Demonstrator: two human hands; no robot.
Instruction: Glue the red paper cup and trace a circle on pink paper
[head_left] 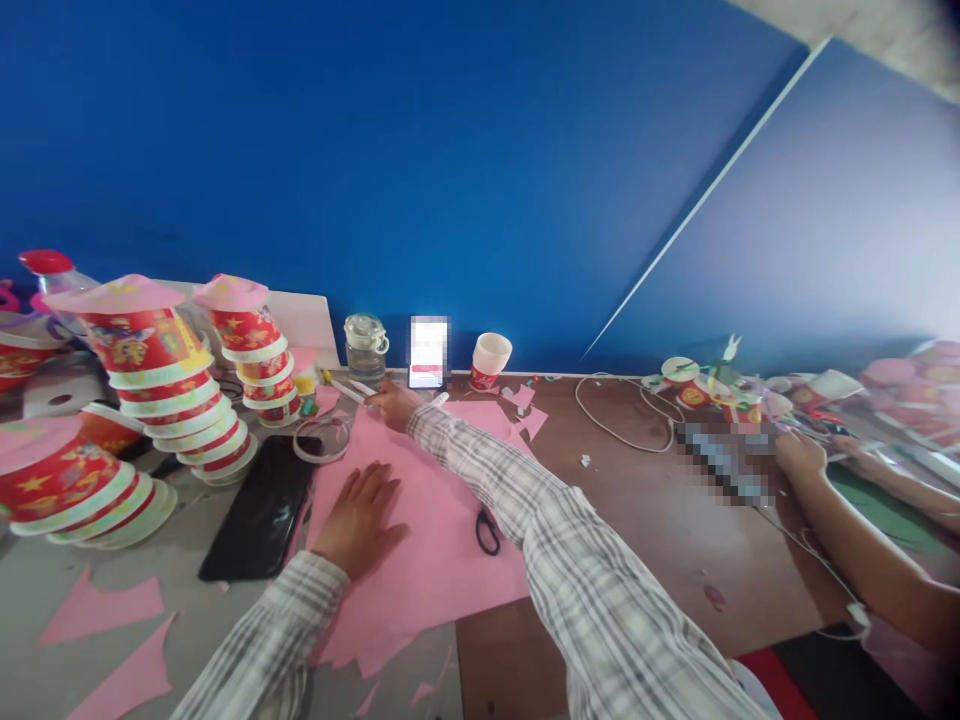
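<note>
My left hand (361,515) lies flat with spread fingers on a large pink paper sheet (427,560) on the table. My right hand (394,405) reaches to the sheet's far edge, its fingers pinched round a thin white pen-like stick (346,388). Black-handled scissors (487,530) lie on the pink sheet, partly under my right sleeve. A white ring (322,440) rests just left of my right hand.
Stacks of red paper cups with pink tops (161,375) crowd the left. A black phone (262,510), glass jar (365,348), lit phone (428,352), tilted cup (489,360) and white cable (622,420) lie about. Another person's arm (855,540) works at right. Pink scraps (101,605) lie near the front.
</note>
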